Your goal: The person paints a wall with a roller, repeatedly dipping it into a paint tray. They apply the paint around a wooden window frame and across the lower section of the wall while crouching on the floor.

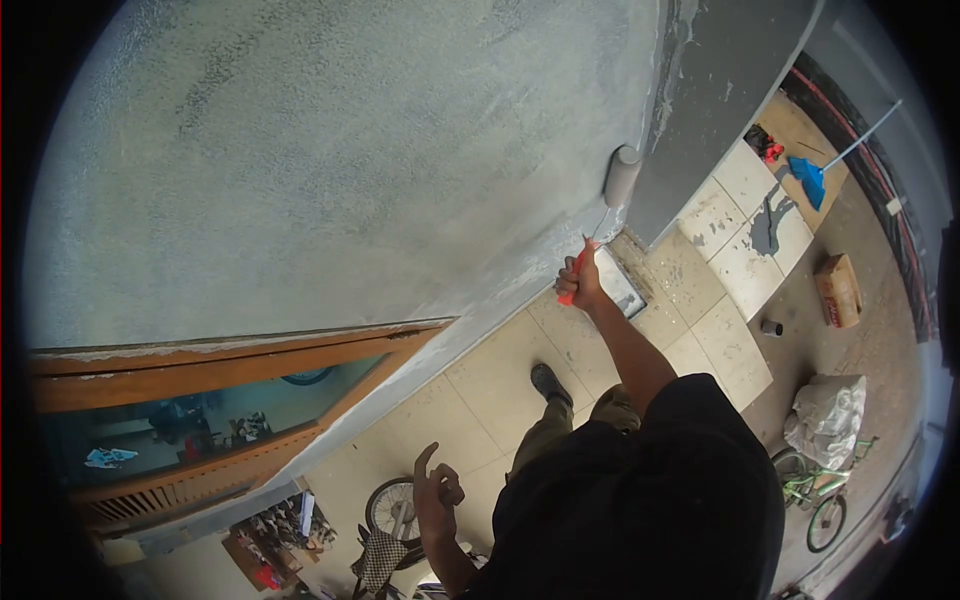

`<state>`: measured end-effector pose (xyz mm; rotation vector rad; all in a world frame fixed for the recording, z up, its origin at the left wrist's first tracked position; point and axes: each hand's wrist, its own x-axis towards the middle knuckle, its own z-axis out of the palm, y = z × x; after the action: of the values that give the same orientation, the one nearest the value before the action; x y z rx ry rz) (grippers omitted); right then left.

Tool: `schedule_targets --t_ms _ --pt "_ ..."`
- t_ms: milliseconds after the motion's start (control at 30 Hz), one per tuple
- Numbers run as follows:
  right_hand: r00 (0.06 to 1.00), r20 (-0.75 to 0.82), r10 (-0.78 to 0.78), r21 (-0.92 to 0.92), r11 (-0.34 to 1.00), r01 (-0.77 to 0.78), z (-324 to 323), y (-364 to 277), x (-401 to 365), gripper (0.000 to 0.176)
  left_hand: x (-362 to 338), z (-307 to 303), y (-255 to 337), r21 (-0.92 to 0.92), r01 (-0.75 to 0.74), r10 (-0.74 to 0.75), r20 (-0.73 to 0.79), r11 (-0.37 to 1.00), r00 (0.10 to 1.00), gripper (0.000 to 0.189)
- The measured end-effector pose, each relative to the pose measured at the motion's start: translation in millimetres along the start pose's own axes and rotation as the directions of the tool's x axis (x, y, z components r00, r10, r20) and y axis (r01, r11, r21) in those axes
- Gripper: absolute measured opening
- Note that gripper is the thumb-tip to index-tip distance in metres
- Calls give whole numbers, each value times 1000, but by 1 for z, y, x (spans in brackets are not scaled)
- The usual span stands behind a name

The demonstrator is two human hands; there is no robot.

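Observation:
My right hand (580,283) grips the red handle of a paint roller (620,178), whose grey sleeve presses against the rough grey wall (330,170) near its corner. My left hand (437,493) hangs free away from the wall, index finger pointing out, other fingers curled, holding nothing. A paint tray (622,285) lies on the tiled floor just beyond my right hand.
A wooden window frame (220,365) sits in the wall at left. On the tiled floor (480,390) are a blue broom (815,172), a cardboard box (838,290), a white sack (828,415), a small can (771,327), a green bicycle (822,495) and another bicycle wheel (392,508).

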<state>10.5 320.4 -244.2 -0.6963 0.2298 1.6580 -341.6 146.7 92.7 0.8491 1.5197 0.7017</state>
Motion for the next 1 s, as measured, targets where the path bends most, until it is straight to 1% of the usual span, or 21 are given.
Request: schedule_targets --t_ms 33,100,133,200,233,267,367,400,467,500,567,633,667,700,733,767,800,867,900,933,1000 --pt "999 3 -42 44 998 42 3 -22 9 75 -8 9 -8 -17 0 0 -23 1000 1000 51" --pt "1000 18 -12 52 999 11 3 -29 13 75 -30 23 -31 -171 53 -78 -143 984 987 52" --pt "1000 24 -6 78 997 4 0 -25 12 75 -37 31 -38 -114 47 -62 -131 992 989 53" --pt "992 -1 123 -14 992 -123 -9 21 -16 75 -56 52 -43 -168 94 -119 -150 981 981 54" --pt "983 -7 183 -139 973 -183 -10 44 -34 77 -58 62 -44 -207 110 -140 -138 972 980 55" --pt "952 -22 304 -181 936 -303 -12 66 -46 76 -63 63 -53 -112 85 -94 -82 990 992 58" --pt "925 -89 370 -333 864 -377 -21 113 -60 75 -73 79 -50 -93 92 -102 -112 991 988 60" --pt "916 -84 393 -331 856 -397 -22 118 -60 75 -77 84 -41 -173 144 -171 -152 974 974 67" --pt "952 -125 279 -306 902 -304 -20 113 -55 74 -88 77 -50 -111 142 -161 -191 984 968 66" --pt "954 -137 268 -240 925 -294 -17 103 -48 74 -94 75 -50 -143 109 -138 -207 984 969 63" --pt "989 -93 115 -179 975 -131 -16 71 -22 74 -103 67 -54 -179 75 -116 -235 981 965 60" --pt "999 -30 -36 -83 996 34 -1 26 6 72 -112 49 -67 -251 96 -176 -319 963 931 51" --pt "994 8 -111 -31 993 112 9 8 16 73 -113 42 -70 -366 80 -210 -329 927 921 52" --pt "991 3 -131 -25 991 131 12 -2 26 73 -112 34 -74 -377 83 -212 -315 922 925 52" --pt "992 0 -126 -34 991 126 11 1 28 74 -108 24 -78 -308 102 -196 -293 946 936 53" --pt "992 -5 -126 -36 991 126 11 15 30 74 -101 13 -81 -230 116 -177 -266 966 948 55" --pt "996 19 -92 -65 994 93 3 37 27 74 -92 0 -84 -287 120 -188 -223 950 957 57" --pt "999 -49 20 -98 995 -25 0 96 6 76 -70 -19 -70 -220 144 -181 -159 965 971 57" --pt "989 -59 133 -122 983 -140 -6 131 -1 76 -58 -27 -62 -171 156 -177 -121 973 977 56" --pt "980 -64 188 -155 968 -196 -4 165 -13 75 -46 -35 -55 -10 91 -92 -80 996 993 56" --pt "954 -93 285 -232 925 -299 3 227 -32 74 -30 -53 -47 -33 108 -110 -61 994 992 55"
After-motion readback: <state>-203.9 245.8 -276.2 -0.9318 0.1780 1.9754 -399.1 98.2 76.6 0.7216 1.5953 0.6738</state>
